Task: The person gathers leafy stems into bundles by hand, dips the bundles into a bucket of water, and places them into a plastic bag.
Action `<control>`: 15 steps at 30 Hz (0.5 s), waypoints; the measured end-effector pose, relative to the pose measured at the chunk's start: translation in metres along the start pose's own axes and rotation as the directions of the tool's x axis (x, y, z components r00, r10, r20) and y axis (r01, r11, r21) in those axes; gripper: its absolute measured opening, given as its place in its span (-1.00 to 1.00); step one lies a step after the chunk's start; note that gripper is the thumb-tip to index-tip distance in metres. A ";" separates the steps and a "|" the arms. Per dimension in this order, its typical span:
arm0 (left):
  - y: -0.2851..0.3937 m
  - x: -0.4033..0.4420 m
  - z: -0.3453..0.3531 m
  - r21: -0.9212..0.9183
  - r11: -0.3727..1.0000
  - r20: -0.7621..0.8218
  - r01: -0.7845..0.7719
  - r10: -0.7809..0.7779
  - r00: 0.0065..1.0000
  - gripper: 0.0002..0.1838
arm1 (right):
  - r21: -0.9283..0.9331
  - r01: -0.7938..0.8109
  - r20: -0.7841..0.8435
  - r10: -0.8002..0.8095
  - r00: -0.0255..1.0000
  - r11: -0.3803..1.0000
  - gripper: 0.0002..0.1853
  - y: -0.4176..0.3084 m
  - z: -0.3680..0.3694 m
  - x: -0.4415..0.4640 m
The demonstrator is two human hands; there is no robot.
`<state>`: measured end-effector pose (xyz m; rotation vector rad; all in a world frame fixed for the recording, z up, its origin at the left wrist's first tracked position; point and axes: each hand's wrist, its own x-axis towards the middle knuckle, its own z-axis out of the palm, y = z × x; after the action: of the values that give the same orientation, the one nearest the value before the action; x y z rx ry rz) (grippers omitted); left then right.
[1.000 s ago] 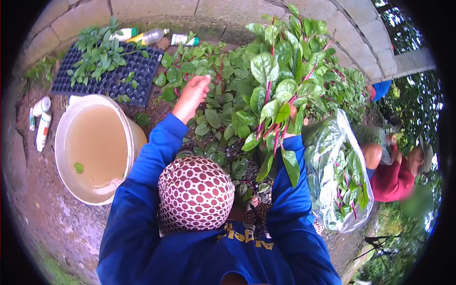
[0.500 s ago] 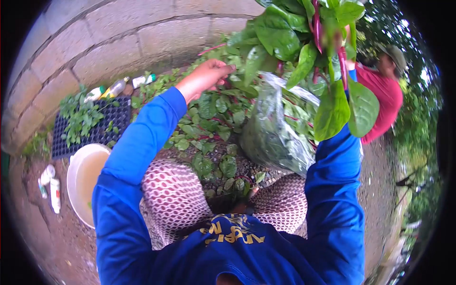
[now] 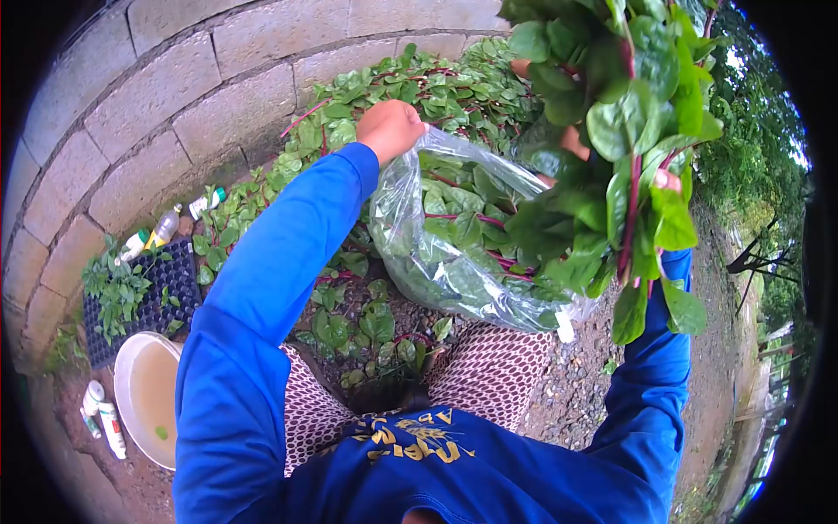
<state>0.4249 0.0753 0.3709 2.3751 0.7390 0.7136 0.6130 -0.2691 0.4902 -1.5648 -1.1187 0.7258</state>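
Leafy bunch and clear bag, seen from above. I have the leafy bunch (image 3: 642, 122) high on the right, at my right hand (image 3: 668, 181); this is the nearer hand, the left hand (image 3: 390, 131) being well apart across the bag. The long axis of the bunch runs roughly up and down the view, its thick pink stem (image 3: 625, 240) descending towards the right sleeve (image 3: 650, 349). The clear bag (image 3: 397, 231) lies between my two hands, lower in view, with its long axis slanting from the left hand down to the right; more leaves (image 3: 467, 229) fill it. The lower leaves of the bunch overlap the bag's right side; whether they touch it, I cannot tell. Left hand: fingers folded, pinching the bag's upper rim. Right hand: mostly masked by foliage, apparently closed about the stems; I cannot tell the exact finger placement. Patches of skin (image 3: 572, 142) show behind the bunch, owner unclear.
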 end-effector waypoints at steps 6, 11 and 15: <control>-0.003 0.089 0.026 -0.202 0.978 -0.086 -0.056 0.039 0.996 -0.73 | -0.115 0.003 0.096 0.008 0.995 0.993 -0.54 0.020 -0.011 0.024; -0.012 0.102 0.017 -0.962 0.189 0.253 0.196 0.354 0.900 -0.65 | -0.452 0.158 0.239 -0.051 0.970 0.878 -0.53 0.026 -0.002 0.088; -0.005 0.097 -0.024 -0.886 0.250 0.460 0.392 0.354 0.814 -0.71 | -0.758 0.256 0.290 -0.042 0.956 0.600 -0.52 0.034 0.002 0.121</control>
<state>0.4768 0.1480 0.4156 1.1762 -0.0719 0.1902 0.6674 -0.1579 0.4681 -2.1037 -1.9170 0.2875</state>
